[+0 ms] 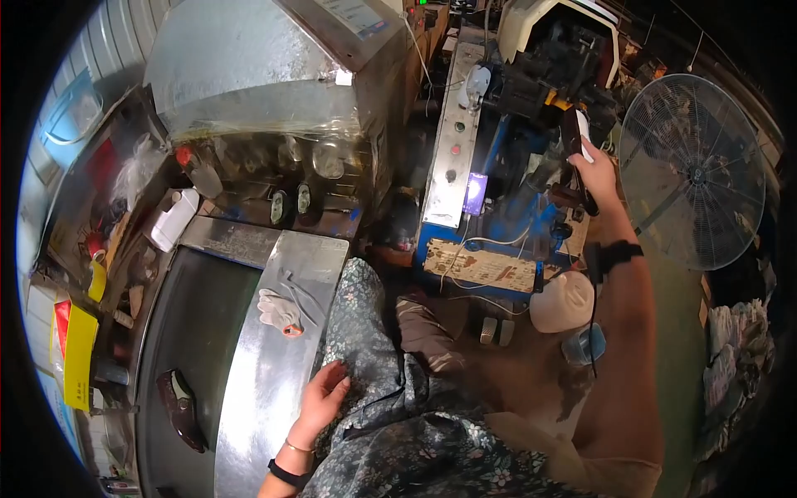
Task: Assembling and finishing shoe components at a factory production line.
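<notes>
On the right, my right hand (595,170) is closed round a dark brown shoe (570,133) with a pale patch along one side. It is held up against the front of a dark machine (552,75) with a cream cover. The far end of the shoe meets the machine parts, and the contact is hard to make out. My left hand (322,397) rests by my lap on the flowered cloth (365,332), fingers loosely bent and apart, holding nothing. Left of it, another dark brown shoe (181,411) lies on a dark green conveyor belt (199,332).
White gloves (281,314) lie on the metal ledge (257,398) beside the belt. A hooded metal box (257,75) stands over the belt's far end. Ahead is a panel with buttons (448,158). A large fan (693,170) and a white jug (564,301) stand right.
</notes>
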Demonstrator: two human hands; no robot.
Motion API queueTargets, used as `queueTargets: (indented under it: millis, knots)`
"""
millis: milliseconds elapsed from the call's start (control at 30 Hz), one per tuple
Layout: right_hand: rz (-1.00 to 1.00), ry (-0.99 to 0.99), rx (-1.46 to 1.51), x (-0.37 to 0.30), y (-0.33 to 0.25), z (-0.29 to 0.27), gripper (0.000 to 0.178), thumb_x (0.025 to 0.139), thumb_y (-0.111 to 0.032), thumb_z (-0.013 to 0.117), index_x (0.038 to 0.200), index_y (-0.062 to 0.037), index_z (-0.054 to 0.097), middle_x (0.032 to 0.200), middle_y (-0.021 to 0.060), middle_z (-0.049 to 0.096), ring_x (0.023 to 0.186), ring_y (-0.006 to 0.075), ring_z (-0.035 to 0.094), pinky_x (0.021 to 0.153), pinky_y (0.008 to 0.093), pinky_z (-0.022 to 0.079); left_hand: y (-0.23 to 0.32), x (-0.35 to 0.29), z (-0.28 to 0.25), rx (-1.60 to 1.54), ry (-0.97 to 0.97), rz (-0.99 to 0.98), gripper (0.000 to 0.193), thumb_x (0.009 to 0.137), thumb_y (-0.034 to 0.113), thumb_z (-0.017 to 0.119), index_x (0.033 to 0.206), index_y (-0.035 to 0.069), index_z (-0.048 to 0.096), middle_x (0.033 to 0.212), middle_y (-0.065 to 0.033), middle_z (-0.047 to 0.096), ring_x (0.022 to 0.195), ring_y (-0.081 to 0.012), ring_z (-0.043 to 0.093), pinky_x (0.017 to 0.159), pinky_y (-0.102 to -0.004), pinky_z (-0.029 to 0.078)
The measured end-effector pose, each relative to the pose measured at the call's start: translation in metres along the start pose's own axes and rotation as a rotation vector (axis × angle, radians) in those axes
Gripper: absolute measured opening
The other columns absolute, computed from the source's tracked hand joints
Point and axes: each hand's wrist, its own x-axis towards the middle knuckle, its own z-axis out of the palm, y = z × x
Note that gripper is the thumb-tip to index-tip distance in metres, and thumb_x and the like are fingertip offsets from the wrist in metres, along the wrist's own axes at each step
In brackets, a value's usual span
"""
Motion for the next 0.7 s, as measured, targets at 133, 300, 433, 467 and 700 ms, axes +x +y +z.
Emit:
queueTargets:
  millis: [133,300,433,467,700]
  knots:
    - [0.095,-0.063,-0.052,0.031,0.009,-0.002,0.071,0.068,-0.040,0.067,0.134,-0.0155,0.057,0.134,0.0189,0.056,0.124,0.0340,0.053,0.102,0.0389,0.041,0.006,-0.003,0.008,0.023,0.023,-0.031,0.045,0.093,0.011,0.063,0.134,-0.001,0.047,0.119,-0.0134,0.064,0.110,-0.0179,0.060,0.094,-0.0303,0.048]
    - [-0.045,-0.303,-0.343,0.037,-0.019,-0.006,0.071,0.070,-0.044,0.066,0.133,-0.0113,0.057,0.123,0.0222,0.062,0.116,0.0343,0.059,0.096,0.0402,0.046,0.018,0.005,0.022,0.110,-0.051,-0.002,0.041,0.094,0.011,0.063,0.131,-0.002,0.050,0.116,-0.0121,0.066,0.107,-0.0168,0.061,0.091,-0.0291,0.049]
    - [-0.105,-0.041,-0.556,-0.013,-0.014,0.033,0.077,0.072,-0.047,0.067,0.144,-0.0275,0.045,0.139,0.0247,0.044,0.115,0.0442,0.053,0.097,0.0444,0.045,0.027,0.002,0.039,0.212,-0.078,0.084,0.036,0.093,0.015,0.065,0.124,0.000,0.058,0.108,-0.0109,0.070,0.099,-0.0154,0.065,0.086,-0.0290,0.051]
    - [-0.018,-0.113,-0.475,-0.010,-0.006,0.030,0.079,0.072,-0.045,0.067,0.146,-0.0329,0.040,0.147,0.0232,0.032,0.118,0.0496,0.047,0.100,0.0471,0.043,0.029,0.001,0.041,0.281,-0.092,0.106,0.036,0.092,0.016,0.065,0.124,0.001,0.058,0.108,-0.0117,0.070,0.099,-0.0164,0.066,0.085,-0.0293,0.052]
    - [-0.062,0.006,-0.498,-0.005,0.009,0.027,0.077,0.072,-0.044,0.066,0.144,-0.0320,0.042,0.139,0.0229,0.042,0.117,0.0469,0.049,0.099,0.0471,0.044,0.032,0.001,0.051,0.423,-0.099,0.114,0.037,0.091,0.019,0.066,0.122,0.001,0.060,0.105,-0.0155,0.070,0.097,-0.0233,0.069,0.083,-0.0315,0.053]
